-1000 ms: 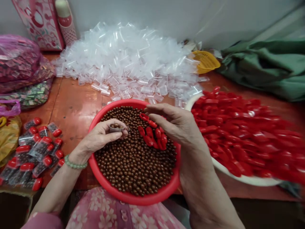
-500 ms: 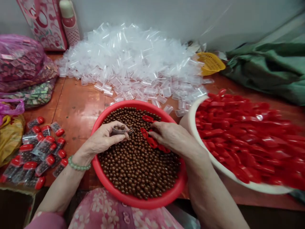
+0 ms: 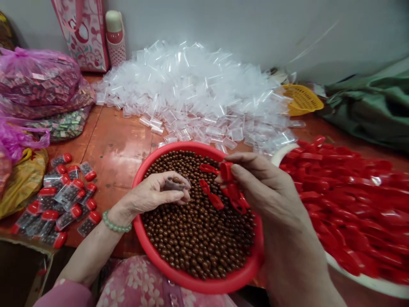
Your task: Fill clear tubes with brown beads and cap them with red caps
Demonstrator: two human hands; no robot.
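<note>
A red basin [image 3: 179, 275] full of small brown balls [image 3: 194, 230] sits in front of me. My left hand [image 3: 153, 196] hovers over the balls, fingers closed round a small clear tube [image 3: 175, 184] filled with them. My right hand [image 3: 265, 187] is raised above the basin's right side and pinches a red cap [image 3: 226, 170] between thumb and fingers. Several more red caps [image 3: 220, 198] lie on the balls under that hand.
A heap of clear tubes [image 3: 194, 89] fills the back of the orange table [image 3: 118, 145]. A white basin [image 3: 367, 283] of red caps [image 3: 351, 204] stands on the right. Filled capped tubes [image 3: 60, 200] lie at left, beside pink bags [image 3: 38, 81]. A yellow basket [image 3: 302, 100] and green cloth [image 3: 370, 106] lie at the back right.
My right hand has lifted off the caps on the balls with one red cap pinched in it. The left hand keeps holding the filled tube. The view has shifted a little.
</note>
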